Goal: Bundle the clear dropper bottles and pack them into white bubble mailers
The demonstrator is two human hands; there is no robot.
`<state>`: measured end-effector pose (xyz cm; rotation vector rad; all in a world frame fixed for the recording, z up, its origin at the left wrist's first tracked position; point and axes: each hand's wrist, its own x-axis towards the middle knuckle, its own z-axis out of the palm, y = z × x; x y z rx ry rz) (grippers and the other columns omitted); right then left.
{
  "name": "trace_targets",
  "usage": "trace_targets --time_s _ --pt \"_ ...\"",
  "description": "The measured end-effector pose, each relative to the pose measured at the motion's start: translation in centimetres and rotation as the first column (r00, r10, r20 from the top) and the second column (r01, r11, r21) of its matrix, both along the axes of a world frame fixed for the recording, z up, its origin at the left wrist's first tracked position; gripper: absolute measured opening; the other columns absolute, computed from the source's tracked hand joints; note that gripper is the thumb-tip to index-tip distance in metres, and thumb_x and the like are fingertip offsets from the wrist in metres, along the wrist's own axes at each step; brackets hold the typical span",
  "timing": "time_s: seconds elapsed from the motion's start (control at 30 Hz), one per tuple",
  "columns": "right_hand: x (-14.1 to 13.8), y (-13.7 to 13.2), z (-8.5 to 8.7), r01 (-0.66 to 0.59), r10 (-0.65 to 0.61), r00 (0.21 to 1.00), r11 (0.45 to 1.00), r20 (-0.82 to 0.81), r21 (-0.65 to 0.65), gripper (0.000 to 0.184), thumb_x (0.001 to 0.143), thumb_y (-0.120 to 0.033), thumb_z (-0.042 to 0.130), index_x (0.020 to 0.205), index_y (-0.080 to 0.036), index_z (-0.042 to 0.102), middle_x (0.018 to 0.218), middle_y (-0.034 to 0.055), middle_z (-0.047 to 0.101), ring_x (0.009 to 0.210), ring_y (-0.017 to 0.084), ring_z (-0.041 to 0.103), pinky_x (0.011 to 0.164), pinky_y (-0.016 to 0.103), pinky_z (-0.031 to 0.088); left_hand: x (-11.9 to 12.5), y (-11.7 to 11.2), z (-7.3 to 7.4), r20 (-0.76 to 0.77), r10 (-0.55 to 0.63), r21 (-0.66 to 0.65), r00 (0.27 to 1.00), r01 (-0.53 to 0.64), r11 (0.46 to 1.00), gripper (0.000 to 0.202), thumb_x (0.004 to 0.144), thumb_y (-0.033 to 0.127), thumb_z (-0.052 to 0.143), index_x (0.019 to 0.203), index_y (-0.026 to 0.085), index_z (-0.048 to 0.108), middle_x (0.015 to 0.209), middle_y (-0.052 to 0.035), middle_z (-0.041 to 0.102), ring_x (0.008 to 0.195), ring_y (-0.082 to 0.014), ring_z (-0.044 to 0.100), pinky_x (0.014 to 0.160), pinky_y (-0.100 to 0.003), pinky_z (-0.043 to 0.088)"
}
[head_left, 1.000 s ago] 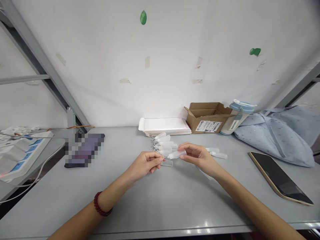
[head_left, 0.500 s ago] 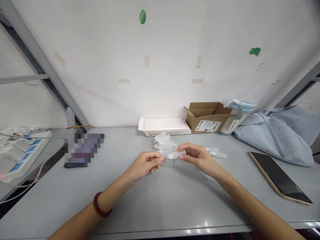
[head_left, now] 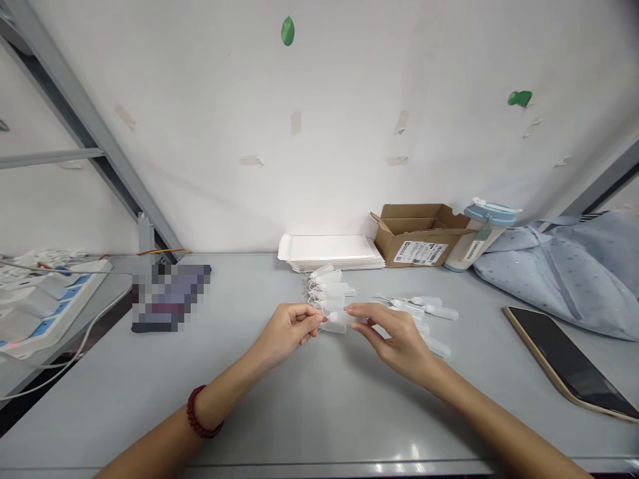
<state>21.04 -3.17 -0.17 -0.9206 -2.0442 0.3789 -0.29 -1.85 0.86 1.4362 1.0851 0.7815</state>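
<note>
We held a small bottle [head_left: 338,318] by its tip in our left hand [head_left: 292,329], our right hand [head_left: 394,332] narrowed around its base, contact unclear, while piled bottles [head_left: 329,289] beyond the grip and others [head_left: 436,311] rightward suggested work partly finished.

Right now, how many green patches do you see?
3: a centre patch up high, a right patch lower, a left patch cut by the picture's edge; others may be hidden.
</note>
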Motion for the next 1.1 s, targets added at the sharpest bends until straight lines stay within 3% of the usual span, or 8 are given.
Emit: trace_targets --time_s 0.13,0.33,0.43,0.57,0.7,0.87,1.1 --pt "-0.4 -0.3 -0.4 -0.006 0.004 1.000 0.998 0.030 0.068 0.025 0.087 -0.018 0.049 0.109 -0.027 0.059 0.099 0.0068 0.069 0.083 0.020 0.067 0.069 0.035 0.057 0.1 -0.2 0.0 0.006 0.005 0.007 1.000 -0.005 1.000 0.023 0.077 0.033 0.057 0.065 0.014 0.058 0.057 0.0038 0.046 0.049 -0.0066 0.035 0.050 -0.022 0.028" --pt "-0.7 -0.2 -0.9 -0.023 0.015 0.999 0.958 0.028 0.287 0.024 0.087 -0.010 0.049 0.107 -0.020 0.057 0.098 0.0089 0.069 0.090 0.018 0.066 0.074 0.030 0.058 0.1 -0.4 0.0 0.029 -0.015 0.004 0.999 0.015 1.000 0.024 0.079 0.030 0.055 0.060 0.014 0.053 0.055 0.0042 0.045 0.048 -0.0065 0.035 0.050 -0.022 0.028" --pt "-0.6 -0.2 -0.8 -0.024 0.016 0.999 0.961 0.033 0.274 0.023 0.086 -0.010 0.050 0.106 -0.019 0.057 0.097 0.0089 0.069 0.087 0.017 0.066 0.072 0.028 0.057 0.1 -0.3 0.0 0.033 -0.017 -0.004 0.999 0.017 1.000 0.024 0.080 0.030 0.055 0.062 0.014 0.054 0.055 0.0040 0.046 0.048 -0.0063 0.035 0.050 -0.022 0.027" --pt "-0.4 -0.3 0.2 0.023 -0.024 1.000 0.988 0.006 0.154 0.016 0.086 -0.018 0.052 0.101 -0.018 0.059 0.083 0.0064 0.070 0.063 0.013 0.064 0.054 0.024 0.053 -0.1 -0.1 0.3 0.065 -0.022 -0.040 0.998 0.025 0.999 0.024 0.080 0.034 0.056 0.069 0.013 0.060 0.058 0.0033 0.048 0.048 -0.0059 0.036 0.050 -0.021 0.028" --pt "-0.2 -0.3 1.1 0.025 -0.033 0.994 0.997 -0.108 -0.074 0.016 0.088 -0.026 0.051 0.098 -0.017 0.059 0.064 0.0009 0.066 0.056 0.012 0.063 0.052 0.023 0.051 -0.6 0.1 1.0 0.049 0.002 -0.050 0.999 0.001 0.999 0.023 0.077 0.037 0.062 0.081 0.014 0.066 0.059 0.0033 0.049 0.050 -0.0058 0.037 0.051 -0.021 0.030" --pt "-0.4 -0.1 1.4 -0.041 -0.050 0.971 0.928 -0.232 -0.371 0.023 0.088 -0.036 0.048 0.090 -0.016 0.060 0.060 0.0000 0.063 0.051 0.011 0.061 0.049 0.023 0.050 -1.1 0.4 1.3 0.025 0.055 -0.013 0.998 -0.054 0.998 0.025 0.075 0.037 0.064 0.090 0.016 0.066 0.058 0.0044 0.049 0.051 -0.0063 0.039 0.052 -0.020 0.032" --pt "-0.7 0.1 1.2 -0.120 -0.077 0.944 0.826 -0.322 -0.551 0.030 0.086 -0.044 0.049 0.086 -0.016 0.057 0.066 0.0006 0.061 0.049 0.012 0.062 0.047 0.024 0.049 -0.7 0.1 1.0 -0.022 -0.015 0.042 1.000 0.015 0.999 0.024 0.079 0.038 0.058 0.076 0.015 0.065 0.059 0.0029 0.052 0.049 -0.0068 0.040 0.050 -0.021 0.032"
